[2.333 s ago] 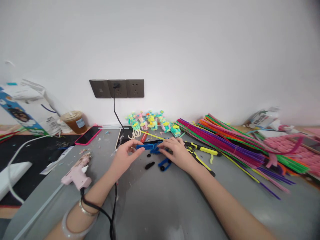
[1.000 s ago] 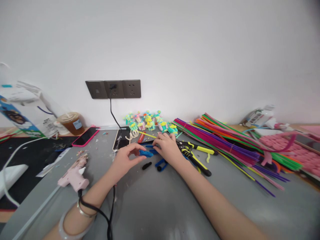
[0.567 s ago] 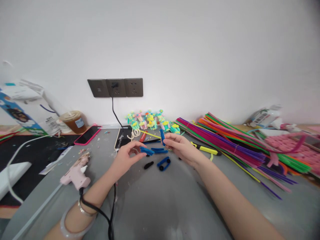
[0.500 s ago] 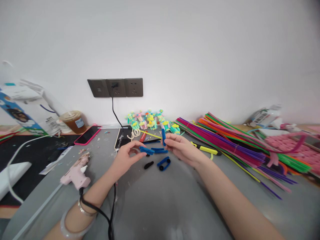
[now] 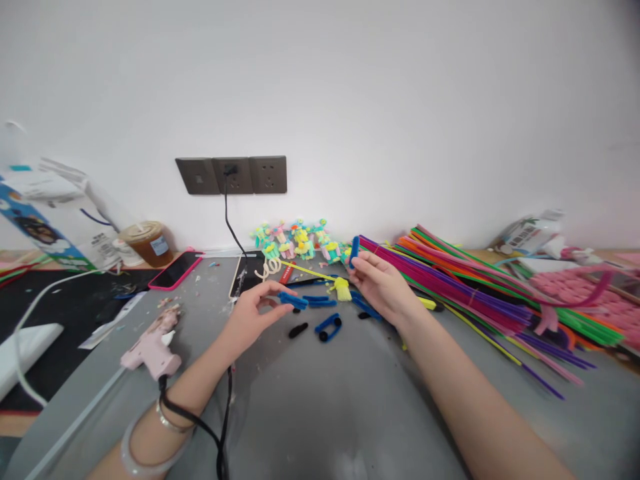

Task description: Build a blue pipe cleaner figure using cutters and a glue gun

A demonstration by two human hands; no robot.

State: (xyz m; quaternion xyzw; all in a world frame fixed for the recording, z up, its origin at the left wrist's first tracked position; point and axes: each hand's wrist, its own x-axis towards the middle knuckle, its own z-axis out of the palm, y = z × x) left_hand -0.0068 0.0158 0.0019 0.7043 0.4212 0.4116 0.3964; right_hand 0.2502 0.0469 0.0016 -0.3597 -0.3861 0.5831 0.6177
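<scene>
My left hand (image 5: 250, 315) pinches a folded blue pipe-cleaner piece (image 5: 293, 301) just above the grey table (image 5: 320, 413). My right hand (image 5: 383, 287) is raised to the right of it, fingers closed on another short blue piece (image 5: 355, 250) held upright. More blue pieces (image 5: 320, 301) and a blue loop with black ends (image 5: 329, 327) lie between the hands, beside a small black piece (image 5: 299, 330) and a yellow tuft (image 5: 343, 288).
A pink glue gun (image 5: 153, 343) lies left, its black cord crossing my left wrist. A pink phone (image 5: 175, 269), a lidded drink cup (image 5: 147, 243), wall sockets (image 5: 231, 175), small pipe-cleaner figures (image 5: 300, 241) and a big pile of coloured pipe cleaners (image 5: 480, 287) stand behind and right.
My right hand lifted a blue piece off the table and carried it up and to the right, uncovering a yellow tuft. My left hand has kept still with its blue piece.
</scene>
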